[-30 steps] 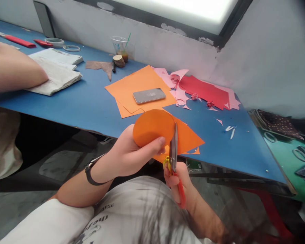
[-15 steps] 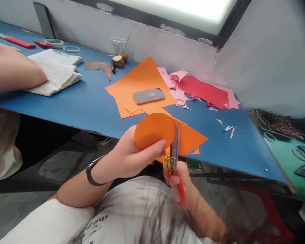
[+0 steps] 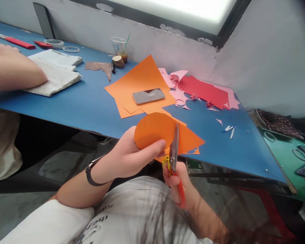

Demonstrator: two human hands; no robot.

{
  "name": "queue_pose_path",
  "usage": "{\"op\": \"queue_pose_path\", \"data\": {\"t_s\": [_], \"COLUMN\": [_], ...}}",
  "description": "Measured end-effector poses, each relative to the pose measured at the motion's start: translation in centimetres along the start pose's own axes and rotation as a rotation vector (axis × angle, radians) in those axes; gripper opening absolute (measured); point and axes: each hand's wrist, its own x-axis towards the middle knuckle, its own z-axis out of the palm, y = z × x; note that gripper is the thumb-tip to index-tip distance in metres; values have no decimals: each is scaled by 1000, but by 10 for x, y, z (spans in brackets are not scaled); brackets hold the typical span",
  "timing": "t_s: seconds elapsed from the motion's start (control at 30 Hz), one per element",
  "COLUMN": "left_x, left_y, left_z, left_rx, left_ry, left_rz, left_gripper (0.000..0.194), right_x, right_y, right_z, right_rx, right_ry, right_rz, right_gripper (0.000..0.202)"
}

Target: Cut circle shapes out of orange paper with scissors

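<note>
My left hand (image 3: 132,152) pinches a round piece of orange paper (image 3: 154,128), thumb on top and the other fingers hidden beneath. A pointed flap of orange paper (image 3: 189,139) sticks out to the right of the circle; whether the two are joined is hard to see. My right hand (image 3: 180,179) is closed round the handles of a pair of scissors (image 3: 174,149) with red and yellow grips. The blades point away from me at the circle's right edge and look nearly closed. Hand and paper are held over the table's front edge.
On the blue table (image 3: 91,105), a phone (image 3: 148,96) lies on orange sheets (image 3: 142,74). Red paper (image 3: 203,91) and pink scraps (image 3: 181,96) are at the right. A cup (image 3: 120,49) stands by the wall. Another person's arm (image 3: 15,71) rests at the left.
The pointed orange flap has shifted slightly left and down beside the blades. Both hands have stayed almost in place.
</note>
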Motion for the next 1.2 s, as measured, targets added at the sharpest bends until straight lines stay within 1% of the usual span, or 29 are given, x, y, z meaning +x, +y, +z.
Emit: {"op": "queue_pose_path", "data": {"t_s": [0.1, 0.2, 0.3, 0.47, 0.57, 0.73, 0.77, 0.83, 0.93, 1.1, 1.2], "left_x": [-2, -2, 0, 2, 1, 1, 1, 0, 0, 3, 3], "left_y": [-1, 1, 5, 8, 3, -4, -5, -6, -5, 0, 1], "left_z": [-1, -1, 0, 0, 0, 0, 0, -1, -1, -1, -1], "left_rx": [31, 50, 41, -3, -30, -39, -41, -55, -54, -43, -28], "left_ry": [10, 12, 21, 22, 50, 76, 75, 73, 86, 72, 79], "left_rz": [-26, -36, -28, -22, -16, -55, -58, -46, -33, -25, -22], "left_gripper": [42, 40, 36, 29, 27, 36, 36, 30, 24, 33, 39], "right_x": [-2, -2, -1, 2, 3, 4, 3, 2, 2, 7, 8], "right_y": [1, 1, -4, -15, -9, 18, 22, 26, 26, 21, 18], "right_z": [1, 3, 3, 0, -3, -6, -7, -8, -10, -10, -9], "right_rx": [10, 13, 1, -62, -80, -38, -31, -24, -53, -151, -154], "right_ry": [6, 15, 30, -12, -31, -33, -37, -50, -56, -48, -37], "right_rz": [36, 58, 46, 69, 69, -9, -12, -12, -16, 24, -9], "right_gripper": [91, 93, 96, 93, 93, 93, 91, 89, 90, 93, 91]}}
